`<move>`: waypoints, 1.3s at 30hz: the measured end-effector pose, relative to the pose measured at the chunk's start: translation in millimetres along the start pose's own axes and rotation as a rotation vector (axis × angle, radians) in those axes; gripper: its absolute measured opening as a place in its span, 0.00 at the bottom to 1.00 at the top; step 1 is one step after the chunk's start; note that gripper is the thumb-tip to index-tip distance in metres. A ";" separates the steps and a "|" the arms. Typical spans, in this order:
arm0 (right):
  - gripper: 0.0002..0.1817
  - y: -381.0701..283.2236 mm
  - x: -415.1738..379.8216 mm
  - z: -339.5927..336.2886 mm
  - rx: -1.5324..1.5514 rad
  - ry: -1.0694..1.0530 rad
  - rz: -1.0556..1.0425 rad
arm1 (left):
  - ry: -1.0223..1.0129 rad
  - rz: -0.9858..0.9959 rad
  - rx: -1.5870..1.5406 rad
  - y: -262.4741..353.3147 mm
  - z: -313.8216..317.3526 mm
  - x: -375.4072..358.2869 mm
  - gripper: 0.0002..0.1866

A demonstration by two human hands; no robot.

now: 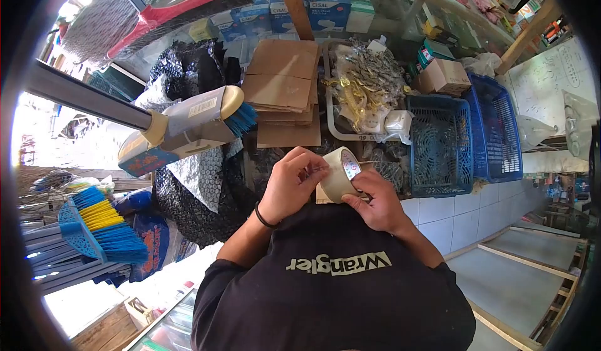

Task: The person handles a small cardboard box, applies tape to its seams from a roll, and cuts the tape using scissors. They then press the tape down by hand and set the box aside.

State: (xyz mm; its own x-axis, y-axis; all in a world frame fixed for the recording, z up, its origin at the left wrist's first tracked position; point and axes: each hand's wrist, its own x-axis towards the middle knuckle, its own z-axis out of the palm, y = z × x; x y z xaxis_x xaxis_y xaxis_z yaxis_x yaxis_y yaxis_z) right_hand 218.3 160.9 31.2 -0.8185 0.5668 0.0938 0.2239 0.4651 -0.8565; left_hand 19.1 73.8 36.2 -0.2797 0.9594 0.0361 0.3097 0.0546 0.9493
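Note:
A wide roll of clear packing tape [337,182] is held up in front of my chest, with a printed label inside its core. My right hand [379,202] grips the roll from the right, thumb on the near edge and fingers at the core. On the other side my left hand [292,187] has its thumb and fingertips pinched together against the tape's outer face. Whether a loose tape end lies between them is too small to see. Stacked flat brown cardboard [282,78] lies just beyond my left hand.
A white tray [332,110] of small bagged metal parts stands ahead, with blue plastic baskets [441,147] to its right. At left are a boxed brush [188,125] on a pole, black bubble wrap [206,216] and a blue-yellow broom [103,222]. Boxes [328,3] line the glass case.

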 end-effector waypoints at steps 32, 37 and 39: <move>0.16 -10.7 11.8 11.5 0.130 -0.054 0.324 | 0.177 0.050 0.023 -10.1 24.0 -8.3 0.07; 0.21 -13.4 28.9 26.8 0.314 -0.056 0.289 | 0.160 0.024 0.108 -9.9 13.7 -9.8 0.05; 0.20 -14.4 31.3 35.8 0.427 -0.101 0.279 | 0.180 0.049 0.054 -13.2 2.9 -10.5 0.04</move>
State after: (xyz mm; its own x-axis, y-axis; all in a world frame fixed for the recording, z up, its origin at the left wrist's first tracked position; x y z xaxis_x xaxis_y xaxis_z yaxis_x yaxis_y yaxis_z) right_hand 170.5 147.6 28.3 -0.8101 0.5512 -0.1995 0.2225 -0.0258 -0.9746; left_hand 20.6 63.8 22.4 -0.4198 0.8964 0.1422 0.3737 0.0279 0.9271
